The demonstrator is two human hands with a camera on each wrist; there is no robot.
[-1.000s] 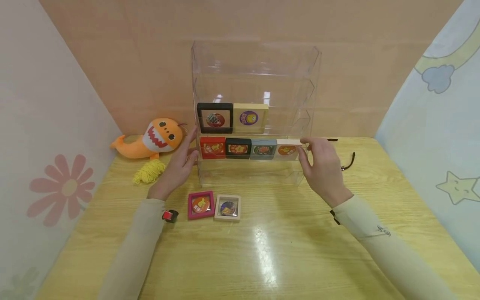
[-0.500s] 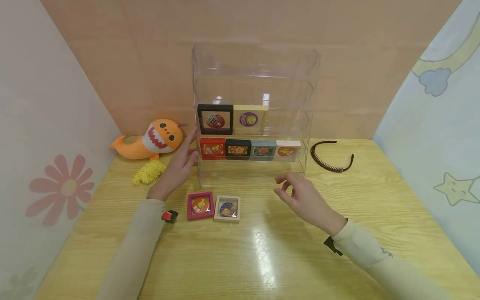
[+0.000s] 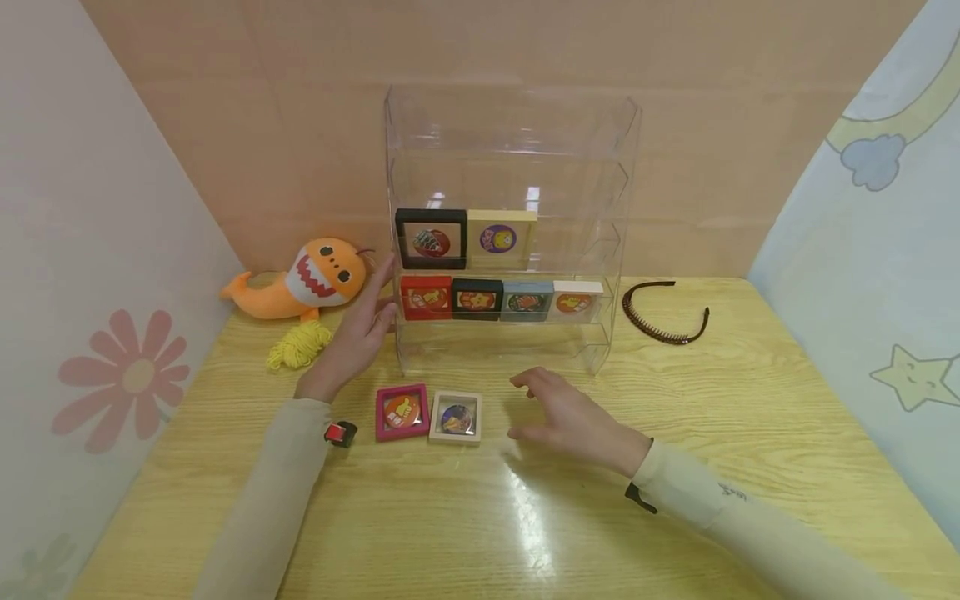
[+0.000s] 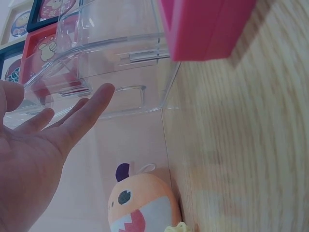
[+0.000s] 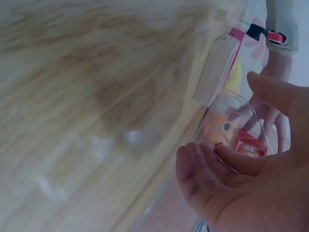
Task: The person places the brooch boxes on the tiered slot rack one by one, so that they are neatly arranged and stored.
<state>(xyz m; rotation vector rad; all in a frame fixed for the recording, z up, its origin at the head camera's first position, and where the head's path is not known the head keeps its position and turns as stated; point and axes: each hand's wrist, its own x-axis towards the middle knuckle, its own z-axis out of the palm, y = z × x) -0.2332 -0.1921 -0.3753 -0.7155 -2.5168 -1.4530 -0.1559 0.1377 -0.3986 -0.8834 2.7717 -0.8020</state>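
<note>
A clear acrylic rack stands at the back of the table. My left hand rests along its left side with fingers extended. Upper in the rack sit a large black frame and a cream frame; the tier below holds a red frame, a small black frame, a blue-grey frame and a white frame. On the table lie a pink frame and a beige frame, side by side. My right hand hovers right of the beige one, thumb and fingers apart, holding nothing.
An orange plush shark lies left of the rack, with a bundle of yellow yarn in front of it. A dark toothed headband lies right of the rack. Patterned walls bound the table on both sides.
My right hand has left the white frame on the rack and moved down and left toward the beige frame, its fingers spreading. The left hand stays at the rack's side.
</note>
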